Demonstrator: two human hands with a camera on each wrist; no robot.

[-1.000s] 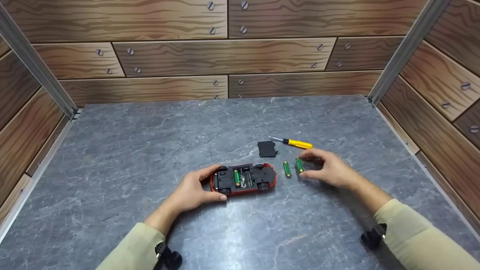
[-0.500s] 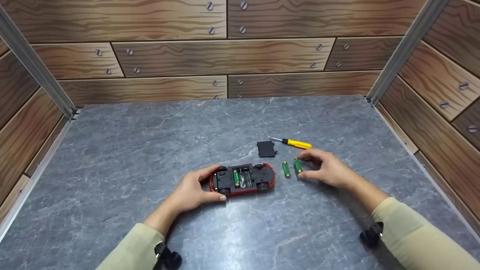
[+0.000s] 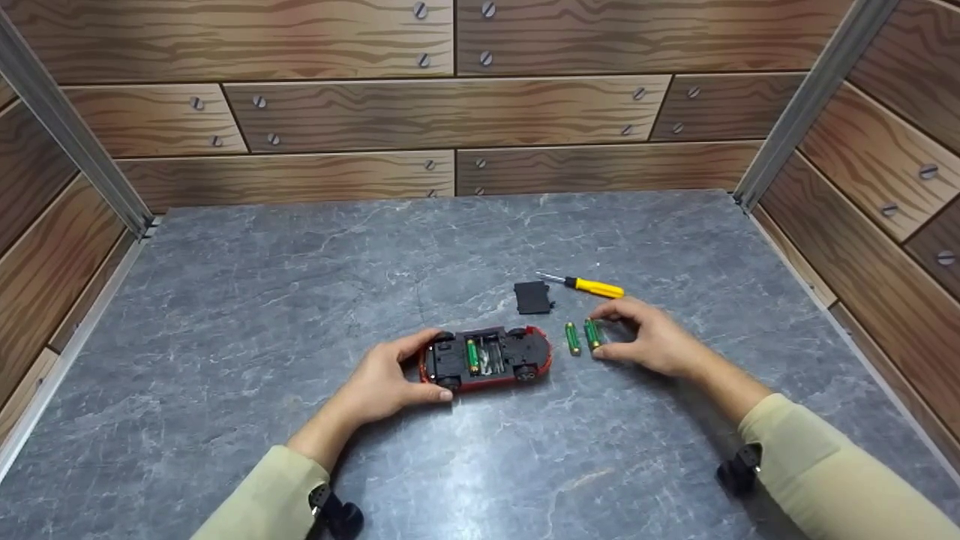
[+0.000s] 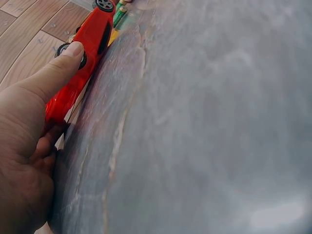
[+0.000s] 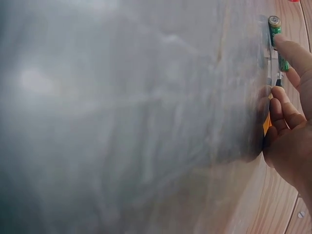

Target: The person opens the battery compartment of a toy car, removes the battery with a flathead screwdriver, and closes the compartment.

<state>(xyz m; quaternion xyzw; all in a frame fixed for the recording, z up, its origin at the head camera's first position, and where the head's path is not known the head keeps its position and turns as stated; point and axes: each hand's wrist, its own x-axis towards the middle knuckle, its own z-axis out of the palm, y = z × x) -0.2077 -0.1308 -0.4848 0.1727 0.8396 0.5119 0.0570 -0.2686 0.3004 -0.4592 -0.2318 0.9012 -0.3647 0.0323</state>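
A red toy car (image 3: pixel 536 349) lies wheels-up on the grey table, its battery compartment uncovered. One green battery (image 3: pixel 473 355) sits at the left end of that compartment. My left hand (image 3: pixel 384 381) grips the car's left end, thumb along the near side and fingers at the far side. In the left wrist view, the thumb presses the red body (image 4: pixel 87 36) by a wheel. To the right of the car, my right hand (image 3: pixel 651 337) pinches a second green battery (image 3: pixel 592 334) at its two ends. Close beside it lies another green battery (image 3: pixel 572 339).
A black battery cover (image 3: pixel 532 298) lies flat beyond the car. Behind the batteries rests a screwdriver (image 3: pixel 596 288) with a yellow handle, its tip pointing left. Wood-patterned walls (image 3: pixel 450 112) stand at the back and sides of the table (image 3: pixel 300 285).
My right hand has shifted slightly left with the pinched battery, bringing it closer to the battery beside it. The left hand and the car have stayed in place.
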